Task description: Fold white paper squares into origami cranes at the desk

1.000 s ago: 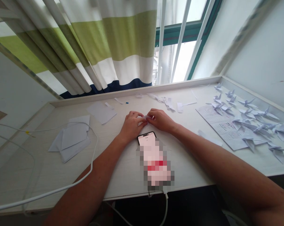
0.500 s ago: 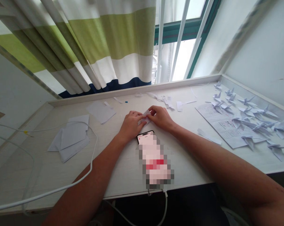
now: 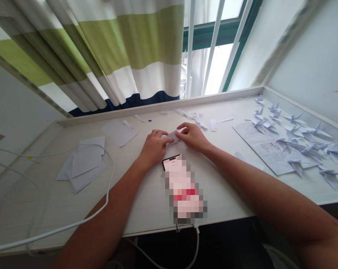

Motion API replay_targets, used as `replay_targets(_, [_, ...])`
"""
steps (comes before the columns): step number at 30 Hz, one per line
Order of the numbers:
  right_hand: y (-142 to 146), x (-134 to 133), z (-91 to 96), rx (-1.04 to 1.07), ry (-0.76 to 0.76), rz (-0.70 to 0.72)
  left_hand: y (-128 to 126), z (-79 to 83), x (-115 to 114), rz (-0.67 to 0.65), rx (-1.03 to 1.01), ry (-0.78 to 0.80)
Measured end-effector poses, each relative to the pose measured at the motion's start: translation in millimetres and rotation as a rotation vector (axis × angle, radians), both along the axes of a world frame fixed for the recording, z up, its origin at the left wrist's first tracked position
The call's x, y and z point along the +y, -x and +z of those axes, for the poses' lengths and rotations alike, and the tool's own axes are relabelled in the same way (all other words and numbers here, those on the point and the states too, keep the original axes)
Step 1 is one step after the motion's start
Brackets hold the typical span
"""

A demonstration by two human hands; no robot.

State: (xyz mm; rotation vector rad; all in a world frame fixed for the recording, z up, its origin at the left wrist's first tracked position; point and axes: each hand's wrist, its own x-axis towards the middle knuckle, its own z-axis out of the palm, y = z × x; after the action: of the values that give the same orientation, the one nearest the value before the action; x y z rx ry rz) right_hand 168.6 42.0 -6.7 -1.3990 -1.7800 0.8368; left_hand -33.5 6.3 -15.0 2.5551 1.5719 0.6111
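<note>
A small folded piece of white paper (image 3: 173, 136) lies on the white table (image 3: 146, 201) just beyond a phone (image 3: 182, 186). My left hand (image 3: 153, 147) presses on its left side with curled fingers. My right hand (image 3: 193, 136) pinches its right edge with thumb and fingers closed. Most of the paper is hidden between the two hands.
A stack of white paper squares (image 3: 83, 166) lies at the left, another sheet (image 3: 119, 133) behind it. Several folded paper cranes (image 3: 297, 144) and a printed sheet (image 3: 265, 147) fill the right side. Paper scraps (image 3: 201, 121) lie near the window ledge. A white cable (image 3: 74, 224) crosses the left.
Both hands have shifted slightly away from me along the table while working the folded paper. The paper shows a little more between the fingers.
</note>
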Motion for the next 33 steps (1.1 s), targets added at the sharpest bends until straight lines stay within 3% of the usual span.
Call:
replay_targets(9, [-1, -5, -1.5, -0.066, -0.113, 0.146, 4, 5.0, -4, -0.03, 0.087, -0.001])
replay_targets(12, [-6, 1, -5.5, -0.122, -0.282, 0.195, 5, 4.3, -3, -0.045, 0.069, -0.018])
replay_targets(16, [-16, 5, -5.8, -0.237, -0.425, 0.388, 10, 1.2, 2, -0.086, 0.041, -0.016])
replay_targets(24, [-31, 9, -1.6, -0.331, -0.371, 0.48, 21, -3.8, 9, -0.121, -0.047, -0.036])
replay_targets(33, [-35, 12, -7.5, -0.302, -0.304, 0.506, 14, -2.2, 9, -0.119, -0.158, -0.075])
